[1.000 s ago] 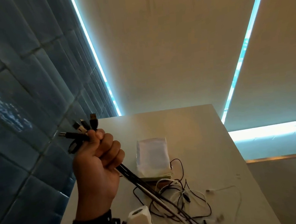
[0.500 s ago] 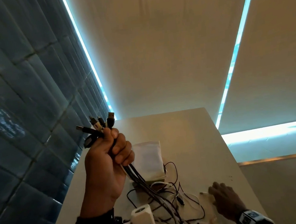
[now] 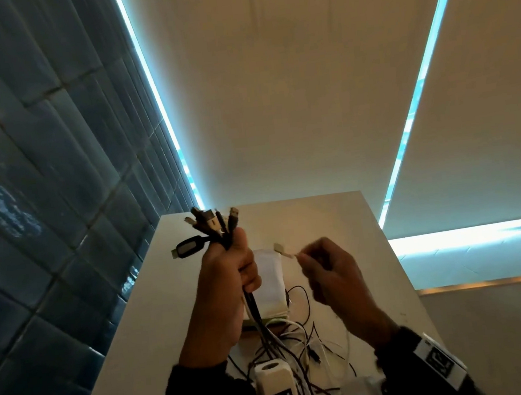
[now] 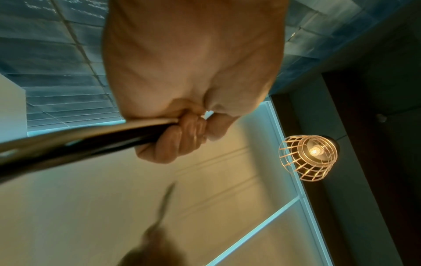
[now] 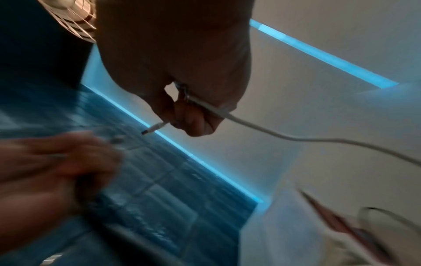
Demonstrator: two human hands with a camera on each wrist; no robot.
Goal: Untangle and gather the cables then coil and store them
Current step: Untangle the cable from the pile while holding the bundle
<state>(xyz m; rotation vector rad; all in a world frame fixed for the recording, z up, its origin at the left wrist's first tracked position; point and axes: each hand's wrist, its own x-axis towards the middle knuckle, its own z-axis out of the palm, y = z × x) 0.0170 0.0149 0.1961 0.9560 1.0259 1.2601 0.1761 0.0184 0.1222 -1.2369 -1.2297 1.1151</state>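
The left hand (image 3: pixel 228 274) grips upright cables (image 3: pixel 210 225); just to its right, the right hand (image 3: pixel 331 273) pinches a white cable (image 3: pixel 286 252) pointing leftward at them.

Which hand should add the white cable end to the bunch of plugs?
Probably the right hand: it pinches the white cable with its plug raised beside the left hand, which grips the cable bundle and has no free fingers.
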